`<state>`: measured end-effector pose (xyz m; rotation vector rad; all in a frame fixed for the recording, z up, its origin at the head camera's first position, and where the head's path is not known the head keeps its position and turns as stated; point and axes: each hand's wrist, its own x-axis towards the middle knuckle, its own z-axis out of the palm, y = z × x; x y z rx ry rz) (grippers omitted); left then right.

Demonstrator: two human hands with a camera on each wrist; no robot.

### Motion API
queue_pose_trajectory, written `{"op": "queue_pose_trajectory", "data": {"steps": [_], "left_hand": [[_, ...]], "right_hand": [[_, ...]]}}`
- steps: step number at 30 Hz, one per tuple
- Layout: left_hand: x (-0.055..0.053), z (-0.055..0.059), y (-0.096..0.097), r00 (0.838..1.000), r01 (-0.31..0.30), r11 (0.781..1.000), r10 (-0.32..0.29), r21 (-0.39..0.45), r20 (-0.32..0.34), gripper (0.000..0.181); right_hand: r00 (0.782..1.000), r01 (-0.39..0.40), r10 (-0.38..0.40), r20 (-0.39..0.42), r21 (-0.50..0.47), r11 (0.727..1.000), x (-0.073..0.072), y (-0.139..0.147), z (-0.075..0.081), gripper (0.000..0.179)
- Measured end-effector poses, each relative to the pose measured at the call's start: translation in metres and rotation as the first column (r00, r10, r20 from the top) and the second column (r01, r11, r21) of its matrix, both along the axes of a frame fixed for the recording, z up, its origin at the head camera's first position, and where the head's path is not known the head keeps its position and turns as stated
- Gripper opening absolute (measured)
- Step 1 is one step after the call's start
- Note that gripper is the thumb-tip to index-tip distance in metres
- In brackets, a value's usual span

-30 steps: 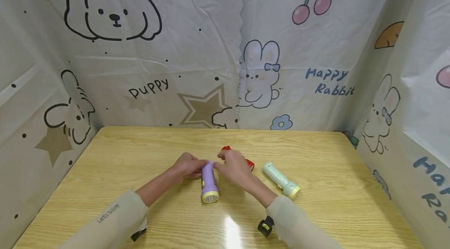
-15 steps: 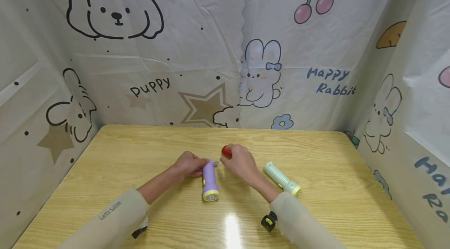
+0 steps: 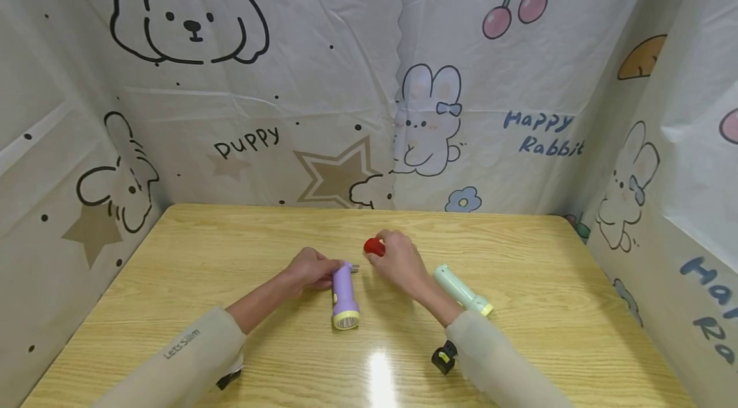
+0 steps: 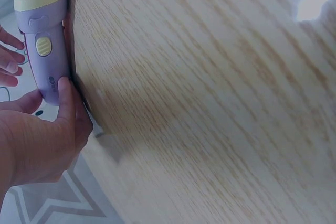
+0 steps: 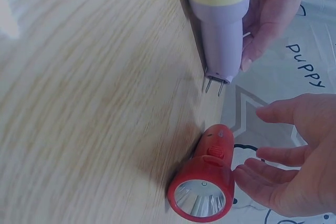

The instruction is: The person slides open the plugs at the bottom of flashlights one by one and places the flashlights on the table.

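Observation:
A purple flashlight with a yellow head rim lies on the wooden table, its lens towards the person. My left hand pinches its tail end between thumb and fingers; the yellow switch shows in the left wrist view. Two metal plug prongs stick out at the tail. To the right lies a red flashlight, partly covered in the head view by my right hand. In the right wrist view its silver lens shows, and loosely spread fingertips touch the side of its head.
A pale green flashlight with a yellow rim lies right of my right forearm. Black wrist devices hang under both sleeves. Printed cloth walls stand along the table's back and sides.
The red flashlight has turned, and its end no longer shows right of my right hand. That hand has shifted slightly right, uncovering the purple flashlight's prongs. The left hand stays put.

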<state>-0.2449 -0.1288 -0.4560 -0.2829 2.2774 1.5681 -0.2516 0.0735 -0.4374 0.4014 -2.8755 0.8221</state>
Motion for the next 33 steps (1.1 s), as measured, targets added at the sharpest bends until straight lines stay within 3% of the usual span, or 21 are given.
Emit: {"op": "queue_pose_trajectory", "data": {"steps": [7,25,33], "left_hand": [[-0.002,-0.001,0.000,1.000,0.002,1.000,-0.002,-0.011,-0.003,0.024],[-0.002,-0.002,0.000,1.000,-0.007,1.000,0.007,-0.002,0.009,0.022],[-0.003,-0.004,-0.002,1.000,-0.001,1.000,0.001,-0.009,0.007,0.023]], "right_hand": [[1.000,0.011,-0.011,-0.008,-0.001,1.000,-0.004,0.003,-0.001,0.046],[0.995,0.010,-0.023,0.102,0.127,0.992,-0.015,0.009,-0.012,0.048],[0.989,0.000,-0.021,0.147,0.135,0.991,-0.018,0.009,-0.016,0.036]]}}
